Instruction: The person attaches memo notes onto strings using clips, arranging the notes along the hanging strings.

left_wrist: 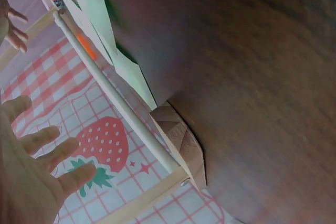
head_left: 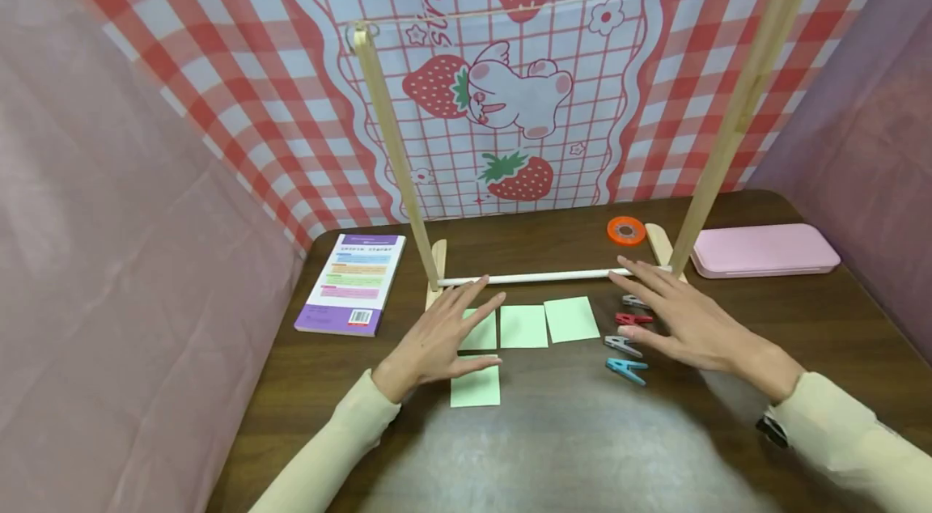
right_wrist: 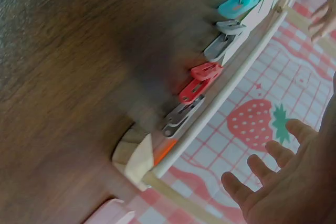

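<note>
My left hand [head_left: 437, 339] hovers with straight, spread fingers over the left green sticky notes [head_left: 476, 383], holding nothing. Two more green notes [head_left: 524, 326] lie beside it in a row, flat on the table. On the right, my right hand [head_left: 688, 323] is also spread and holds nothing, just beside a column of clothespins. These are a blue clothespin [head_left: 626, 370], a red clothespin [head_left: 633, 319] and two grey clothespins [head_left: 622, 346], one partly hidden by fingers in the head view. Behind both hands stands a wooden frame [head_left: 393, 149] with a white crossbar [head_left: 546, 277] low down and a string [head_left: 568, 3] across its top.
A purple and white book [head_left: 351, 282] lies at the left of the brown table [head_left: 553, 448]. An orange ring-shaped roll [head_left: 626, 231] sits behind the crossbar. At the right is a pink case [head_left: 764, 249]. A strawberry-print cloth [head_left: 502, 116] hangs behind the frame.
</note>
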### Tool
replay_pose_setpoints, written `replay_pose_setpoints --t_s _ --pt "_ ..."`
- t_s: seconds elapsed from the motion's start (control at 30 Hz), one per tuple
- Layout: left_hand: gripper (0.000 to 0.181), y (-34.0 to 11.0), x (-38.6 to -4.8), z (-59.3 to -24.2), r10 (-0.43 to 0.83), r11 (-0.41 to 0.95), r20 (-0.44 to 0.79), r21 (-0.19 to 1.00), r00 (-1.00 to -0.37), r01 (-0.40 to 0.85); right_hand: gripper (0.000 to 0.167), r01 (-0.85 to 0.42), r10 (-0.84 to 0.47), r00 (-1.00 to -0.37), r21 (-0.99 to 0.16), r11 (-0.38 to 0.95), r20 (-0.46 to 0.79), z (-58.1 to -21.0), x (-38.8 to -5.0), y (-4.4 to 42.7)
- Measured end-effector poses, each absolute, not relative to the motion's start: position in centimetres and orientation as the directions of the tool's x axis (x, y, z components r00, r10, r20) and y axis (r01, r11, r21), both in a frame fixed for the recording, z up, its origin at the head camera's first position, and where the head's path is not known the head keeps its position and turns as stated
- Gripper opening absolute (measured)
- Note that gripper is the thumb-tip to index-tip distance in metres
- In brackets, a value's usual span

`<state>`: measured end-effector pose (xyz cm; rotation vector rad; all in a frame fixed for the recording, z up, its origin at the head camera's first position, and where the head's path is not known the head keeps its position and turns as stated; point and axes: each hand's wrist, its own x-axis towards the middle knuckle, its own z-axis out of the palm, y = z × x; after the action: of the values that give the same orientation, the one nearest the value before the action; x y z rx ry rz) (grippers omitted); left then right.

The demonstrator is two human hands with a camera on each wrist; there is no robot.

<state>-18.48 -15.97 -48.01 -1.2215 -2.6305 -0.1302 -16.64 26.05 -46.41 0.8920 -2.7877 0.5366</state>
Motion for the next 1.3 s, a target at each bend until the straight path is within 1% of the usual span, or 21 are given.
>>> replay_pose_setpoints --t_s 0.1,0.2,0.33,0.43,0.6,0.67,0.77,0.9,1.17,1.3 --pt "0.092 -15.9 -18.6 -48.0 0.725 0.655 0.268 0.02 -0.635 0.756 0.08 -0.536 -0.481 -0.844 -0.365 0.762 0.237 -46.5 -16.9 26.6" --pt "0.087 -15.9 -18.6 -47.9 0.685 0.674 0.261 0.127 -0.68 0.727 0.076 -0.501 -0.441 -0.866 -0.423 0.755 0.237 -46.7 -17.3 27.2" --pt "0.081 -15.9 -18.5 -47.7 0.633 0.679 0.225 0.298 -0.741 0.671 0.069 -0.489 -0.405 -0.872 -0.457 0.743 0.275 -46.9 -18.0 27.8" --pt "0.072 -16.0 -18.8 -47.6 0.604 0.682 0.21 0.364 -0.769 0.635 0.061 -0.489 -0.382 -0.87 -0.455 0.744 0.311 -47.0 -18.5 28.1" --pt "0.053 -16.3 -19.3 -47.7 0.566 0.707 0.197 0.384 -0.801 0.594 0.042 -0.496 -0.35 -0.861 -0.455 0.74 0.369 -47.3 -19.0 28.7" --pt "0.05 -16.4 -19.5 -47.8 0.553 0.721 0.18 0.386 -0.813 0.576 0.034 -0.49 -0.338 -0.864 -0.47 0.734 0.373 -47.4 -19.2 28.9" --pt "0.048 -16.5 -19.8 -48.1 0.533 0.738 0.155 0.396 -0.832 0.546 0.027 -0.468 -0.327 -0.881 -0.523 0.712 0.343 -47.7 -19.6 29.3" --pt "0.051 -16.7 -20.2 -48.6 0.5 0.762 0.103 0.419 -0.86 0.494 0.025 -0.463 -0.345 -0.886 -0.568 0.68 0.309 -48.2 -19.8 29.6" --pt "0.066 -16.9 -21.0 -49.2 0.468 0.789 0.018 0.441 -0.884 0.427 0.031 -0.52 -0.388 -0.853 -0.52 0.678 0.348 -48.9 -20.0 29.4" --pt "0.068 -16.8 -21.4 -49.0 0.456 0.798 -0.015 0.45 -0.89 0.401 0.033 -0.521 -0.398 -0.853 -0.506 0.688 0.337 -49.0 -20.1 29.2"
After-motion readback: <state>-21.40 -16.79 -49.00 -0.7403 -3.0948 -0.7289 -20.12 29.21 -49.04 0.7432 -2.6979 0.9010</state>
